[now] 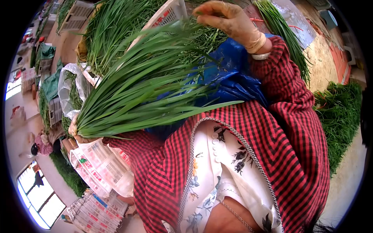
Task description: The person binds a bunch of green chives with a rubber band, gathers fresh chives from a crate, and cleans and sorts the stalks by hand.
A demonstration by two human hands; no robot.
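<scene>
A large bunch of long green leaves (147, 81) fans out across the middle of the head view, its leaf tips toward the right. My left hand (74, 127) is closed round the base of the bunch at the left; the leaves hide part of it. At the top, my right hand (229, 19), in a pale stained glove, is raised with its fingers curved, near the leaf tips. Whether anything is between those fingers is hard to tell. A blue plastic sheet (229, 73) lies beneath the leaf tips and the right forearm.
White crates (79, 16) and heaps of greens (112, 31) stand at the upper left. More greens lie at the right (340, 120). A newspaper-like printed sack (105, 165) and stacked crates (95, 211) are lower left. A person (43, 143) is far left.
</scene>
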